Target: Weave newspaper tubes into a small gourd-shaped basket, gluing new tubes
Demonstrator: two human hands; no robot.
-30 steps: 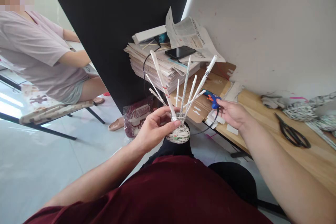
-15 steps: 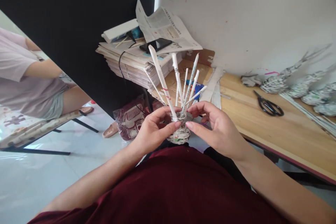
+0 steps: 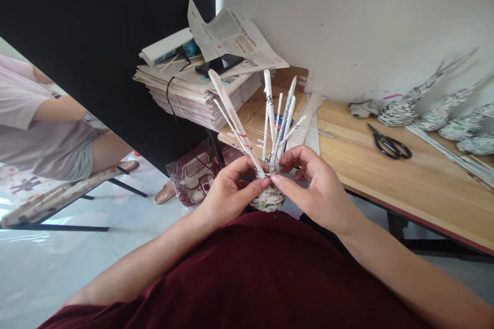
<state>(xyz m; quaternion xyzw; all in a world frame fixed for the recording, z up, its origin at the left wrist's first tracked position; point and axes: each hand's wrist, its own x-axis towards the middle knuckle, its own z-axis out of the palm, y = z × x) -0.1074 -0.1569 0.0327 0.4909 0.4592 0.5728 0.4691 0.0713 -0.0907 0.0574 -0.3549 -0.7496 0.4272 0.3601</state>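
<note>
A small round basket woven from rolled newspaper [image 3: 269,199] is held in front of my body, with several paper tubes [image 3: 234,108] standing up and fanning out of its neck. My left hand [image 3: 231,190] grips the left side of the neck, thumb in front and fingers behind. On the right side, my right hand [image 3: 314,187] pinches the rim between thumb and index finger, the other fingers curled. Both thumb tips nearly meet at the front of the neck. My fingers cover part of the weave.
Black-handled scissors [image 3: 389,144] lie on the wooden table [image 3: 347,164]. Several woven paper pieces [image 3: 399,110] stand by the wall. A newspaper stack [image 3: 200,103] bears a phone [image 3: 219,64]. At left, another person [image 3: 50,133] sits on a bench.
My right thumb and index finger have closed in on the neck, and the thumbs are nearer each other. The paper tubes have shifted and tilted slightly; the view has turned a little.
</note>
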